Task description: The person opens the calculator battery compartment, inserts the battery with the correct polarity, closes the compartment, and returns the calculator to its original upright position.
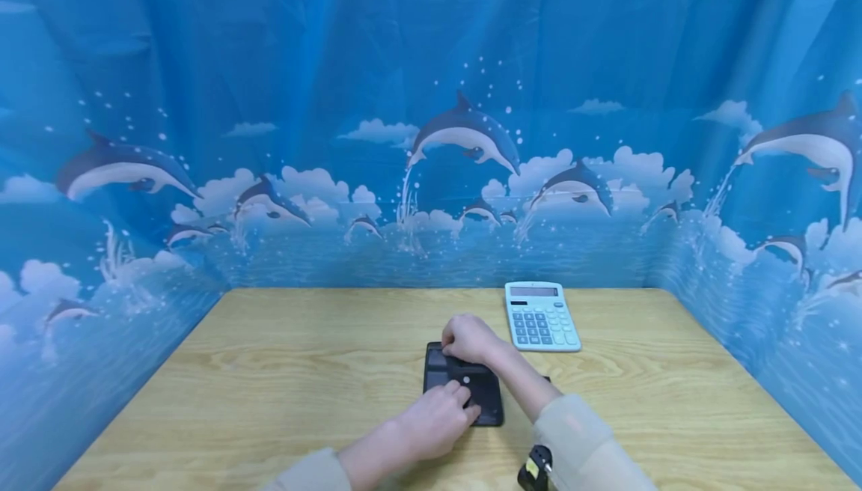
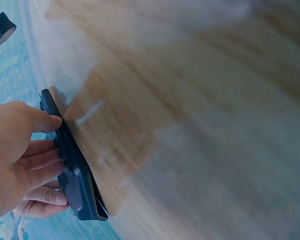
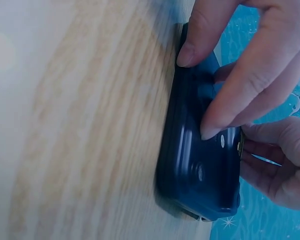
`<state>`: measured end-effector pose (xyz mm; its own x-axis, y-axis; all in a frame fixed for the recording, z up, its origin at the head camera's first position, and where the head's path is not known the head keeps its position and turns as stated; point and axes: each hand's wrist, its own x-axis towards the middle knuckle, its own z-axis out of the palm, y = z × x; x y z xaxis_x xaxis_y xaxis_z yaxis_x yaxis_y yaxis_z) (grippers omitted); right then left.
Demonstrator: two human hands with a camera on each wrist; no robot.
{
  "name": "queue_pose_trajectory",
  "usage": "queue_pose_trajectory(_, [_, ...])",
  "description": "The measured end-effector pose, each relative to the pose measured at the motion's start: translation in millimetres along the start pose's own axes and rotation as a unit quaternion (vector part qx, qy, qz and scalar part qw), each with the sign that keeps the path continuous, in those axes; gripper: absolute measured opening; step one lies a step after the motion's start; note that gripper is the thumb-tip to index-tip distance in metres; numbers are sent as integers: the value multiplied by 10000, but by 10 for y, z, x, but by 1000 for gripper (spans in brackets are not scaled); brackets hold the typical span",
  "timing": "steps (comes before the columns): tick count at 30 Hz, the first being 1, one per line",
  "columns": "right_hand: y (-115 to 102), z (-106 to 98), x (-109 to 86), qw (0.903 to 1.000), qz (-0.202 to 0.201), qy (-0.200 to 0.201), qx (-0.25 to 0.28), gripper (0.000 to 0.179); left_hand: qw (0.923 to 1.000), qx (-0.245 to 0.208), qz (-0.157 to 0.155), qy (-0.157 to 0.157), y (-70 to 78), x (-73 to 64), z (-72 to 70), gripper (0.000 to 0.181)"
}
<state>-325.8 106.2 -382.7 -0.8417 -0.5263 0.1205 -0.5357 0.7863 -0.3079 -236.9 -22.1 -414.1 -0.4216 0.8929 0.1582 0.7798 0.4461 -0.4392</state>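
A flat black rectangular plastic device [image 1: 486, 394], with recesses and a small round pale dot on its upper face, lies on the table beneath both hands. My left hand [image 1: 441, 418] grips its near part; in the left wrist view, the thumb is at one long edge and the fingers lie over the face. At the far end my right hand [image 1: 471, 337] holds it with bent fingers. From the right wrist view, the right thumb [image 3: 190, 45] is on the rim and a fingertip presses the glossy face [image 3: 205, 165]. The fingers hide part of the device.
A light blue calculator [image 1: 542, 316] lies face up behind and to the right of the black device, close to my right forearm. A wood-grain table [image 1: 303, 371] carries both. Blue dolphin-print curtains [image 1: 377, 64] stand along the back and both sides.
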Motion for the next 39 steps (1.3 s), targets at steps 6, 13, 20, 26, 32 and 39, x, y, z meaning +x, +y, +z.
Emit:
queue_pose_trajectory(6, [21,20,5,9999,29,56,157,8,9999,36,-59,77,12,-5,19,32])
queue_pose_trajectory(13, [26,0,-3,9998,-142,-163,40,6,9999,-15,-60,84,14,-5,33,32])
queue_pose_trajectory(20, [37,-34,0,9994,-22,-322,115,7,9997,103,46,208,18,5,20,29])
queue_pose_trajectory(26, [-6,-48,8,9994,76,-178,-270,6,9999,64,-11,153,18,25,13,31])
queue_pose_trajectory(32, [-20,-58,3,9994,69,-104,-327,5,9999,82,-39,102,14,25,2,32])
queue_pose_trajectory(39, [-1,-39,-1,9995,-32,-61,-319,7,9999,32,-138,10,22,38,2,31])
